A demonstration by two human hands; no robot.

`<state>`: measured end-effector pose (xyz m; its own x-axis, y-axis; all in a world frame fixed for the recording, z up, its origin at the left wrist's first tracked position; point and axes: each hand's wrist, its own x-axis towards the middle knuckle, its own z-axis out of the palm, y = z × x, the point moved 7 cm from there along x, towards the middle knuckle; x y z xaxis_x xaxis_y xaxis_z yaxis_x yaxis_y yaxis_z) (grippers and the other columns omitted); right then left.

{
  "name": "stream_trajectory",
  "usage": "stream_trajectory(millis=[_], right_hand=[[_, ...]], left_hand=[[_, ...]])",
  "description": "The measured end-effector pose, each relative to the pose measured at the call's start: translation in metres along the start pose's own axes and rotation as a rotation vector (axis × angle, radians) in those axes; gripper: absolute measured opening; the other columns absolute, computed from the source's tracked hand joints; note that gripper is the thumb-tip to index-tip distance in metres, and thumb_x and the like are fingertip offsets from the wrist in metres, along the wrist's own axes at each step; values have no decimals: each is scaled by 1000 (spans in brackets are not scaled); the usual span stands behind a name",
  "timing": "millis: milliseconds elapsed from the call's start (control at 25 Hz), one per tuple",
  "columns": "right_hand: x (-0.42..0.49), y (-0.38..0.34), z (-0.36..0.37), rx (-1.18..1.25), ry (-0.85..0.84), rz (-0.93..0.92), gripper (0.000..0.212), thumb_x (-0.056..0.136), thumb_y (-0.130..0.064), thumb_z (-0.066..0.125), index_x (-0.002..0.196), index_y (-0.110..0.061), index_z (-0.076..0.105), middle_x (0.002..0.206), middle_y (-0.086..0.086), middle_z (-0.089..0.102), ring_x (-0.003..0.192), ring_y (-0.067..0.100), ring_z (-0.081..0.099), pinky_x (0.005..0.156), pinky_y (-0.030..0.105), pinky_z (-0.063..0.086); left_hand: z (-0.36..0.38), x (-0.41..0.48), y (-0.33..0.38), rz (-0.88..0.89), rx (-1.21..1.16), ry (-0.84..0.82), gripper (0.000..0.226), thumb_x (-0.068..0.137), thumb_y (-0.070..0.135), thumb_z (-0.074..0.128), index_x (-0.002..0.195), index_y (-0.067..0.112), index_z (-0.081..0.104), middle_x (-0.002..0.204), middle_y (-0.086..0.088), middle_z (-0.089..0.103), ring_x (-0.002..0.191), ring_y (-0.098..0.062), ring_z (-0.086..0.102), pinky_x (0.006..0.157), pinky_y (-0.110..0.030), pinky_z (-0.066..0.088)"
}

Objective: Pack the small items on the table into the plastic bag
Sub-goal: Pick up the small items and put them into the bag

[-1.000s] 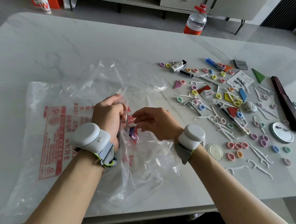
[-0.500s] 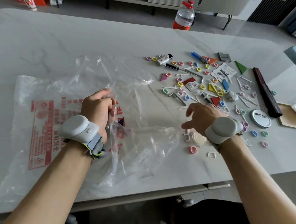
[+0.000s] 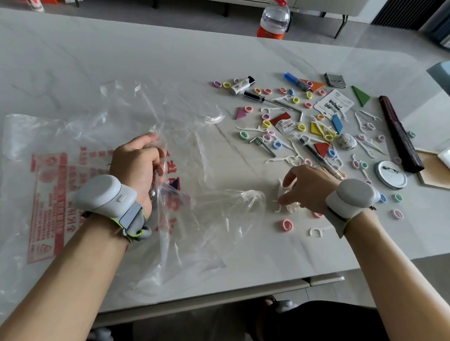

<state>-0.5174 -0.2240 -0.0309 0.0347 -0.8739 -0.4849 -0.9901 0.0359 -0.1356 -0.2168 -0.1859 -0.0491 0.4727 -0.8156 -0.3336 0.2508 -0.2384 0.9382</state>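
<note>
Far left on the bench (image 3: 106, 59), the clear plastic bag (image 3: 89, 131) with red print lies spread and crumpled, reaching almost to the near edge. On its middle sits the left hand (image 3: 139, 165), fingers curled tight round a bunch of film held up off the surface, and a dark blue piece (image 3: 174, 184) shows through the film just right of that fist. Moving right, the right hand (image 3: 309, 186) is down just beside the bag's right edge, fingers bent over a clump of white floss picks (image 3: 277, 208); whether it actually pinches them, I can't tell. A pink ring (image 3: 286, 225) lies just on its near side. Farther right the small items (image 3: 295, 126) are scattered: rings, coloured triangles, a screwdriver (image 3: 256, 96), a round tin lid (image 3: 391, 174).
</note>
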Motion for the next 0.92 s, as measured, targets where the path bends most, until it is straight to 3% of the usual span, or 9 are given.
stream_trajectory(millis=[80,160,280,400,560,720,840,920], right_hand=[[2,-1,0,94,55,14,37,77,-34,75,104,-12,65,98,4,61,87,22,58,74,33,51],[7,0,3,62,83,53,40,73,-40,77,91,-5,67,88,6,60,73,20,51,60,28,41],[14,0,2,-42,101,89,42,70,-48,77,72,-9,61,90,8,60,67,19,49,48,25,34],[15,0,1,-125,102,96,46,72,-50,74,59,-17,45,88,6,51,69,20,49,47,24,29],[14,-9,11,-142,82,13,40,82,-38,63,53,-15,47,59,-1,44,54,18,43,50,25,33],[15,-17,12,-173,80,-11,40,85,-28,59,50,-15,44,53,-2,39,47,16,35,45,22,27],[11,-21,5,-251,144,-19,34,84,-21,58,53,-14,45,57,0,40,55,21,42,46,23,29],[7,-27,2,-331,178,-35,19,86,-17,56,67,-14,55,65,2,44,68,24,48,53,27,34]], left_hand=[[0,0,-1,-7,-17,-3,56,68,-10,38,112,11,66,65,3,58,43,-12,42,43,-19,32],[1,2,-3,0,-21,-12,59,63,-6,40,113,11,66,60,6,59,46,-14,42,46,-22,32],[-1,3,-4,6,-11,-5,61,58,-1,42,111,13,68,57,6,58,47,-16,42,48,-24,32],[-1,2,-2,1,-13,-3,59,61,-3,42,112,12,67,58,4,56,48,-16,42,45,-22,31],[2,-1,-2,-15,-28,-8,57,67,-9,38,112,11,66,61,3,57,49,-16,41,44,-21,31],[0,-1,-1,-14,-30,-12,60,61,-5,39,113,11,66,65,-1,56,49,-17,41,45,-21,31],[1,-4,2,-14,-15,-7,57,68,-10,37,112,12,65,69,-3,58,44,-13,42,44,-21,31],[2,-5,2,-18,-11,-6,57,69,-11,36,112,13,65,70,-4,58,43,-12,42,44,-21,31]])
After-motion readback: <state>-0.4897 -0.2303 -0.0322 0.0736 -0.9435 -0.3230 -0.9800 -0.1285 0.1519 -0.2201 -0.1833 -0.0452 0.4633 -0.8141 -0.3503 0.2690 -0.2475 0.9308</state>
